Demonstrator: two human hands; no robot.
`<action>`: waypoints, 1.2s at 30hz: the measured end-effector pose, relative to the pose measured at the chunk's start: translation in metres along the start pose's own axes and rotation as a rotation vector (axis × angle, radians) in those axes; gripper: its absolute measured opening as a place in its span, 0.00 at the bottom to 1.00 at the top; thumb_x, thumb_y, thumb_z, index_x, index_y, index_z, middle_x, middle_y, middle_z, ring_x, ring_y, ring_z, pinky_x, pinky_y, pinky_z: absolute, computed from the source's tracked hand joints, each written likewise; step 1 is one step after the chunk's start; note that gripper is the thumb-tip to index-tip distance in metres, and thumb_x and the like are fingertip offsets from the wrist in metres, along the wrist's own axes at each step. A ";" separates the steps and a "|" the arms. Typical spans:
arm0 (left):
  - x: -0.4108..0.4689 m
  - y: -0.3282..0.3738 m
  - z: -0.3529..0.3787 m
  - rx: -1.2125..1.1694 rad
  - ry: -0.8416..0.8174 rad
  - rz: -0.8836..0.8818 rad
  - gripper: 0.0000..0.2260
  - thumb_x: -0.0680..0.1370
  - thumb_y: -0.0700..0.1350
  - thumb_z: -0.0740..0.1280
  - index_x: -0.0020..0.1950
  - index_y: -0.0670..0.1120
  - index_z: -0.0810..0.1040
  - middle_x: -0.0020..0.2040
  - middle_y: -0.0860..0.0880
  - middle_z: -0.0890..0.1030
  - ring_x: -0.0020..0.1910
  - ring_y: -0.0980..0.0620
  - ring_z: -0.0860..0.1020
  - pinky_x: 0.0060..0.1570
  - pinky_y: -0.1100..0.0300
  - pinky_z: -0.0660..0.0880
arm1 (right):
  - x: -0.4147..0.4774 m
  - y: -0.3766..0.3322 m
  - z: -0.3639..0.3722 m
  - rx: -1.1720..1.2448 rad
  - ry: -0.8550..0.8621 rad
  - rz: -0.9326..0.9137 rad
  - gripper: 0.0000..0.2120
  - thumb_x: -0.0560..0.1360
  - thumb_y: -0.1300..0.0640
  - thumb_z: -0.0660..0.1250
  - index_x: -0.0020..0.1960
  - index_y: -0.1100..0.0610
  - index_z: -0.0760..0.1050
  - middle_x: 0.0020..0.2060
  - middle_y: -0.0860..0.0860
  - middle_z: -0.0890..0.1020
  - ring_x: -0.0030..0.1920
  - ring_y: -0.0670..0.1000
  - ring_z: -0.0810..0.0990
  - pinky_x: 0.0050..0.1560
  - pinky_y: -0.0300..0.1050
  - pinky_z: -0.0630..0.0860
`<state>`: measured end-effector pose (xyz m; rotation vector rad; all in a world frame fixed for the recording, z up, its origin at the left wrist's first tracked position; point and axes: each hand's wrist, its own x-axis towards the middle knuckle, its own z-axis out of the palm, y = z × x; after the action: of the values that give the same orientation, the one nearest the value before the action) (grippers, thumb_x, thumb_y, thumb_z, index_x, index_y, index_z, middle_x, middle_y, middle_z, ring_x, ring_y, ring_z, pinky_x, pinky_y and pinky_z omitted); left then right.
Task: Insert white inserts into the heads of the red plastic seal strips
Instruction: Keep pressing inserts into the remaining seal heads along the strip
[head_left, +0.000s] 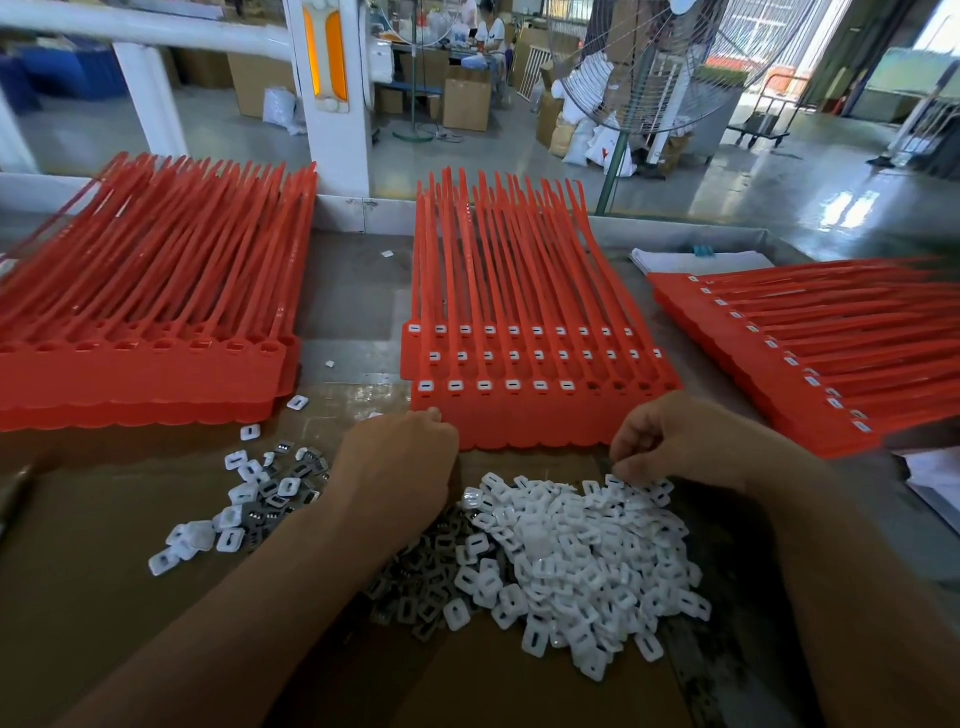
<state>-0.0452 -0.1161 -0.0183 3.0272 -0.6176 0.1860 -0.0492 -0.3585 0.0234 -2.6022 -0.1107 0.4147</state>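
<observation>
Bench stock, as viewed from the head camera.

- Red seal strips, three stacks. Left stack (150, 332): head sockets unfilled. Middle stack (519, 338): three rows of heads visible; the front row carried six fitted with white, and the rest at its right end, seemingly four, were bare. Right stack (810, 353): laid at an angle, with one line of fitted heads along its near edge.
- White inserts (582, 561): one large loose heap on the cardboard sheet (104, 571), directly in front of the middle stack. A second, smaller scatter (244, 499) lay to the left.
- Grey metal pieces (415, 592): mixed into both the heap and the scatter, too many to count.
- Left hand (400, 467): back upward, fingers curled under, and a fingertip at the front left corner of the middle stack. Whether it grasped anything could not be told.
- Right hand (675, 441): palm down over the far edge of the heap, fingers bent, with the tips pinched on one of the white inserts.
</observation>
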 end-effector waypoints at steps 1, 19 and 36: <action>0.000 0.000 0.000 0.002 -0.002 -0.001 0.14 0.76 0.41 0.55 0.59 0.48 0.74 0.61 0.52 0.75 0.53 0.51 0.77 0.46 0.56 0.74 | 0.001 0.000 0.001 -0.017 -0.006 0.010 0.05 0.65 0.55 0.75 0.35 0.49 0.79 0.30 0.42 0.81 0.32 0.35 0.76 0.37 0.31 0.69; 0.000 0.002 -0.002 0.018 -0.020 -0.002 0.15 0.77 0.41 0.55 0.61 0.48 0.73 0.61 0.51 0.75 0.54 0.50 0.77 0.48 0.55 0.75 | 0.000 -0.007 0.005 0.369 0.143 0.012 0.08 0.75 0.67 0.63 0.39 0.58 0.71 0.32 0.52 0.83 0.31 0.46 0.82 0.29 0.34 0.73; 0.001 0.001 -0.002 0.031 -0.042 -0.002 0.15 0.76 0.40 0.55 0.60 0.47 0.73 0.61 0.51 0.75 0.54 0.49 0.77 0.49 0.54 0.75 | 0.001 -0.008 0.003 0.490 0.298 0.042 0.10 0.69 0.72 0.68 0.44 0.59 0.78 0.38 0.57 0.81 0.36 0.48 0.82 0.38 0.38 0.79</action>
<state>-0.0447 -0.1172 -0.0159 3.0692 -0.6211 0.1330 -0.0494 -0.3499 0.0242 -2.1514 0.1334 0.0502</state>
